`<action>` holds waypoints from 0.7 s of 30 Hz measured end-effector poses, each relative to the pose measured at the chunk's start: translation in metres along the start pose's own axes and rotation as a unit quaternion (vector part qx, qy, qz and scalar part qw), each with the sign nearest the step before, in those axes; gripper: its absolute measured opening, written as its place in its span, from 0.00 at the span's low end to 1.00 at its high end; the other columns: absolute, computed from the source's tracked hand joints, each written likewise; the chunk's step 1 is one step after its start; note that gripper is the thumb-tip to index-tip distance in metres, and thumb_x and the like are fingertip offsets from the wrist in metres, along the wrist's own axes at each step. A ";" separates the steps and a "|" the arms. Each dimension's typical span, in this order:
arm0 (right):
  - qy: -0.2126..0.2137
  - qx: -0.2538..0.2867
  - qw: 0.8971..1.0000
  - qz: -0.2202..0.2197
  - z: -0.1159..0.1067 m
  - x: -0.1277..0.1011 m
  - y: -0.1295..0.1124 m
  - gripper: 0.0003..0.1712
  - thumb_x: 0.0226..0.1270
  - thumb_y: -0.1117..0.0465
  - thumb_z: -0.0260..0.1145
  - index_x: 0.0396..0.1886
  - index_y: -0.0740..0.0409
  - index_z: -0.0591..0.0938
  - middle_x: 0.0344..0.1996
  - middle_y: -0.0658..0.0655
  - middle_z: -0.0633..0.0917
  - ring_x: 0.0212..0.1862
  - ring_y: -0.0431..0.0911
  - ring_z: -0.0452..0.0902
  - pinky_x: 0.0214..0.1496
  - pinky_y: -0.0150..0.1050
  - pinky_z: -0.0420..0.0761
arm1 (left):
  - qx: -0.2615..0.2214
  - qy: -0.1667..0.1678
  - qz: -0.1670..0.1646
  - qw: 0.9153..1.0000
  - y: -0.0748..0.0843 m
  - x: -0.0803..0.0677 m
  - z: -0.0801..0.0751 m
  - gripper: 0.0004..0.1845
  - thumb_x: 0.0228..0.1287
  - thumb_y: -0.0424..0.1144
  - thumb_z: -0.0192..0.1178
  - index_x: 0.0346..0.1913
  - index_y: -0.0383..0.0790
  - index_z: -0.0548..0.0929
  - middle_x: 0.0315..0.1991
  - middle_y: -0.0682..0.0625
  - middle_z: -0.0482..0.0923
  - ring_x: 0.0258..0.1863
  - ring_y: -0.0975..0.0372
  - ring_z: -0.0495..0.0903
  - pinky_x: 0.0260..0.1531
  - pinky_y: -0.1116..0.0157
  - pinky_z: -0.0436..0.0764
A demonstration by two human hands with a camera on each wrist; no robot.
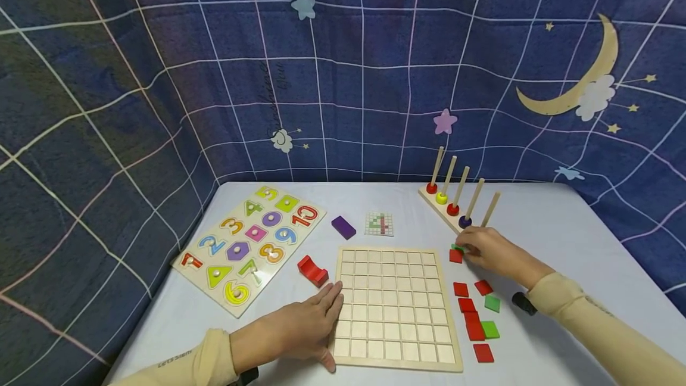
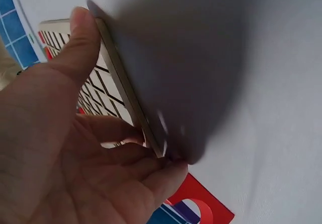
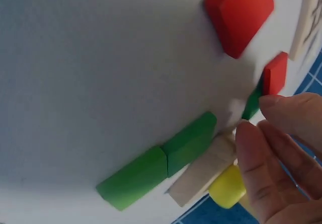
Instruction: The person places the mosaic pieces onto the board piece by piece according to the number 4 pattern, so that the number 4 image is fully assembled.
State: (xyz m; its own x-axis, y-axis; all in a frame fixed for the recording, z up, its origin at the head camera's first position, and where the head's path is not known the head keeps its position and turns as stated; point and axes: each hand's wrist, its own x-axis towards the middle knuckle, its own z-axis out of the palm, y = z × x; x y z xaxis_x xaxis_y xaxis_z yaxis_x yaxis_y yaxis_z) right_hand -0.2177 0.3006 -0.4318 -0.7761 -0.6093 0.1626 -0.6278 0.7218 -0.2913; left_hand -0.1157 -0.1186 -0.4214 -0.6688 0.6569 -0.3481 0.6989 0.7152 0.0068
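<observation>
My left hand (image 1: 300, 326) rests against the left edge of a wooden grid board (image 1: 396, 310). Its fingers lie along that edge, and the thumb extends at the near left corner. At the board's far right, my right hand (image 1: 495, 252) pinches a green tile (image 3: 254, 100) between thumb and index finger, right beside a red tile (image 1: 455, 256). Two more green tiles (image 3: 132, 183) lie near the wooden base (image 3: 201, 171) of the peg stand. Several red tiles (image 1: 474, 327) and green tiles (image 1: 492, 304) are scattered along the board's right side.
The peg stand (image 1: 440, 204) with coloured rings is behind the right hand. A number puzzle board (image 1: 246, 242) lies at left. Between them are a purple block (image 1: 343, 227) and a pattern card (image 1: 379, 232). A red arched block (image 1: 312, 271) sits beside the left fingers.
</observation>
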 end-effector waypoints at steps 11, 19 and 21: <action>0.014 -0.018 1.000 0.004 0.011 0.003 0.002 0.13 0.55 0.78 0.79 0.37 0.61 0.91 0.37 0.56 0.88 0.39 0.48 0.85 0.45 0.48 0.92 | 0.045 0.011 0.011 0.999 0.001 0.001 0.003 0.64 0.54 0.76 0.66 0.82 0.32 0.64 0.84 0.36 0.60 0.84 0.48 0.64 0.78 0.59 0.73; 0.025 -0.033 0.999 0.018 0.004 0.006 -0.002 0.13 0.54 0.77 0.80 0.38 0.63 0.91 0.38 0.57 0.87 0.39 0.46 0.81 0.42 0.43 0.91 | 0.074 0.013 0.012 0.997 0.003 0.002 0.003 0.63 0.54 0.77 0.65 0.81 0.32 0.66 0.83 0.36 0.63 0.83 0.48 0.66 0.78 0.61 0.73; 0.043 -0.033 0.999 0.002 0.001 0.008 -0.003 0.14 0.53 0.78 0.80 0.39 0.64 0.90 0.38 0.58 0.86 0.38 0.46 0.80 0.39 0.40 0.90 | 0.081 0.015 0.011 0.997 0.004 0.003 0.003 0.63 0.54 0.78 0.65 0.81 0.32 0.66 0.83 0.35 0.63 0.83 0.48 0.66 0.78 0.61 0.74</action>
State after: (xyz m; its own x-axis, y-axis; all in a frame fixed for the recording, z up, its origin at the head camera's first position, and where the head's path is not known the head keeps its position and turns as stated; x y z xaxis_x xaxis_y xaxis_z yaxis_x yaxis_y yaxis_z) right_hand -0.2217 0.2936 -0.4306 -0.7791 -0.5776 0.2436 -0.6250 0.7460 -0.2300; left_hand -0.1142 -0.1150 -0.4250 -0.6582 0.6806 -0.3219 0.7437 0.6541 -0.1378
